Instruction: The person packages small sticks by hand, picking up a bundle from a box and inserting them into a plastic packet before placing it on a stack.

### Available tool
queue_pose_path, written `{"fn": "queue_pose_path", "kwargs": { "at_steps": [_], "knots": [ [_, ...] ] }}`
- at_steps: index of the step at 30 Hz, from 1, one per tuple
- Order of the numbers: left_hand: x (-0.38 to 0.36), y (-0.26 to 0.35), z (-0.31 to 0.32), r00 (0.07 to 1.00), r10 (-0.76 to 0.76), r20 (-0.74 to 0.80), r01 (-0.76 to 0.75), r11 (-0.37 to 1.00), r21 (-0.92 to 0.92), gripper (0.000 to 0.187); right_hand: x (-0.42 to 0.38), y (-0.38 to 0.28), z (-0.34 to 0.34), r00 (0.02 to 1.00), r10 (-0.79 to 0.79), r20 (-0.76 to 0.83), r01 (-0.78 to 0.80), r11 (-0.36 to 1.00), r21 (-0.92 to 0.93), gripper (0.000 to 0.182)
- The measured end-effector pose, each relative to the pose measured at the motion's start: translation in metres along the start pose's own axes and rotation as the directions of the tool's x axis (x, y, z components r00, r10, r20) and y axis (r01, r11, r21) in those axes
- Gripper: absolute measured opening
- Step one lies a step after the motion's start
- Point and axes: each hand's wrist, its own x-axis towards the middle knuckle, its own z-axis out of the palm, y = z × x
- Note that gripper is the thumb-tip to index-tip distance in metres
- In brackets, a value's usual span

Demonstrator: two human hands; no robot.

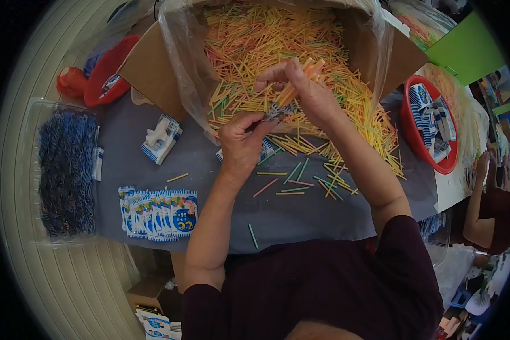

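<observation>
On a grey table [209,164], in front of the box [153,68] of sticks, the right hand [306,93] grips a stick bundle [297,85] upright. The left hand [241,144], just below, pinches a packet [275,113] at the bundle's lower end.

both forearms reach forward, left hand [241,144] in a pinching grip, right hand [306,93] curled closed just above it.

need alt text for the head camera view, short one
Seen from above, a person's right hand holds a bunch of coloured sticks while the left hand pinches a small packet, over a grey table. A plastic-lined cardboard box of sticks sits behind, printed packets at left.
</observation>
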Motion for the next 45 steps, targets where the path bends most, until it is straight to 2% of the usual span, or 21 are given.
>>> {"fn": "queue_pose_path", "kwargs": {
  "at_steps": [2,3,5,7,10,12,17,20,22,23,25,26,28,29,31,33,36,38,40,43,45],
  "knots": [
    [0.002,-0.003,-0.005,0.988,0.131,0.077,-0.147,0.957,0.25,0.015,0.003,0.002,-0.005,0.998,-0.051,-0.045,0.049,0.998,-0.051,0.067],
    [0.003,-0.001,-0.002,0.988,0.133,0.08,-0.149,0.957,0.249,0.015,0.004,0.0,-0.007,0.999,-0.046,0.008,0.047,0.996,-0.078,0.068],
    [0.005,0.007,0.005,1.0,-0.008,0.009,0.008,0.998,-0.064,0.012,0.006,-0.008,-0.01,0.997,-0.045,0.063,0.052,0.993,-0.107,0.068],
    [0.008,0.011,0.006,0.999,-0.042,-0.016,0.041,0.995,-0.089,0.012,0.003,-0.025,-0.005,0.995,0.008,0.098,0.017,0.968,-0.25,0.066],
    [0.013,0.012,0.005,0.996,-0.079,-0.039,0.074,0.989,-0.128,0.012,-0.001,-0.018,0.004,0.986,-0.15,-0.072,0.141,0.984,-0.111,0.063],
    [0.014,0.01,0.004,0.996,-0.083,-0.034,0.078,0.987,-0.137,0.011,-0.003,-0.022,0.004,0.991,-0.13,-0.021,0.124,0.976,-0.18,0.062],
    [0.019,0.009,0.0,0.961,0.268,0.068,-0.276,0.93,0.242,0.01,0.006,-0.015,-0.01,0.995,-0.032,0.097,0.063,0.942,-0.329,0.06],
    [0.022,0.013,0.002,0.981,0.191,0.011,-0.189,0.96,0.208,0.01,0.01,-0.021,-0.01,0.989,0.016,0.148,0.013,0.982,-0.187,0.057],
    [0.025,0.003,0.003,0.987,0.163,-0.009,-0.158,0.967,0.2,0.01,0.01,-0.023,-0.008,0.964,-0.18,0.193,0.248,0.869,-0.428,0.056],
    [0.026,-0.001,0.005,0.991,0.129,-0.025,-0.122,0.974,0.19,0.01,0.008,-0.026,-0.004,0.963,-0.184,0.196,0.253,0.866,-0.431,0.056],
    [0.029,0.01,0.013,0.987,0.152,-0.044,-0.145,0.981,0.125,0.01,0.003,-0.033,0.005,0.849,-0.423,0.316,0.485,0.391,-0.782,0.039],
    [0.03,0.014,0.016,0.984,0.167,-0.062,-0.163,0.985,0.064,0.01,0.003,-0.028,0.003,0.849,-0.423,0.315,0.484,0.387,-0.785,0.039],
    [0.029,0.007,0.012,0.991,0.132,-0.036,-0.128,0.986,0.11,0.011,0.008,-0.014,-0.002,0.95,-0.232,0.21,0.312,0.765,-0.564,0.057],
    [0.029,0.004,0.01,0.995,0.095,-0.015,-0.091,0.983,0.161,0.012,0.012,-0.011,-0.006,0.95,-0.232,0.211,0.312,0.765,-0.563,0.057],
    [0.03,0.002,0.01,0.994,0.112,0.005,-0.112,0.981,0.161,0.015,0.018,-0.009,-0.013,0.99,-0.001,0.139,0.04,0.959,-0.279,0.06],
    [0.032,0.003,0.014,0.991,0.134,0.027,-0.136,0.978,0.158,0.017,0.022,-0.011,-0.013,0.985,0.036,0.171,0.019,0.952,-0.307,0.061],
    [0.039,0.004,0.02,0.997,-0.007,0.074,0.009,0.999,-0.034,0.019,0.029,-0.008,-0.02,0.976,0.117,0.184,-0.04,0.924,-0.379,0.06],
    [0.047,-0.005,0.022,0.984,-0.121,0.131,0.157,0.939,-0.307,0.019,0.033,-0.006,-0.023,0.973,0.161,0.164,-0.08,0.905,-0.417,0.06],
    [0.055,0.002,0.022,0.973,-0.161,0.167,0.212,0.908,-0.362,0.02,0.039,-0.011,-0.022,1.0,-0.01,0.021,0.016,0.949,-0.314,0.061],
    [0.067,-0.004,0.025,0.961,-0.194,0.198,0.261,0.873,-0.411,0.02,0.044,-0.02,-0.02,0.979,-0.063,-0.195,0.025,0.981,-0.191,0.062],
    [0.073,-0.01,0.026,0.962,-0.192,0.195,0.258,0.876,-0.408,0.019,0.044,-0.01,-0.028,0.991,-0.096,-0.095,0.07,0.965,-0.253,0.062]
  ]
}}
